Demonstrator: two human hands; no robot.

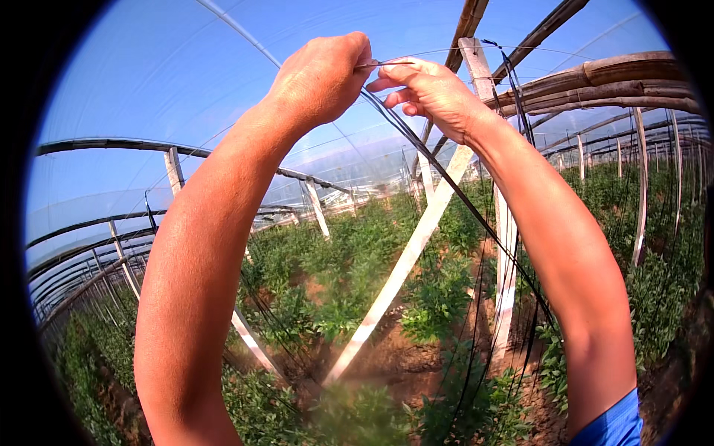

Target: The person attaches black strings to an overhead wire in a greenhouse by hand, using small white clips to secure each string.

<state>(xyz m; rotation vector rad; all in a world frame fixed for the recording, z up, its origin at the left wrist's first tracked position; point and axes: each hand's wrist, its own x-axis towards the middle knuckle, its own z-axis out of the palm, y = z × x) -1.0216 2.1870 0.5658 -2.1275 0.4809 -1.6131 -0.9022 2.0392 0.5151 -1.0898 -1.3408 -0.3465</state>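
Note:
Both arms are raised, and my hands meet at an overhead wire (432,52). My left hand (322,75) is closed in a fist around black twine, its fingertips turned away from view. From beneath it a bundle of black twine (410,134) slants down to the right, passing behind my right forearm. My right hand (432,92) is close beside the left, thumb and forefinger at a short dark twine end (400,63). Its other fingers are loosely curled. The exact crossing of twine and wire is hidden by the fingers.
A pale upright post (505,267) and a slanting brace (399,265) stand just ahead. Bamboo poles (591,83) cross at upper right, with more hanging black twine (521,106) beside the post. Clear plastic sheeting (167,67) arches overhead. Rows of leafy green plants (429,318) grow in brown soil.

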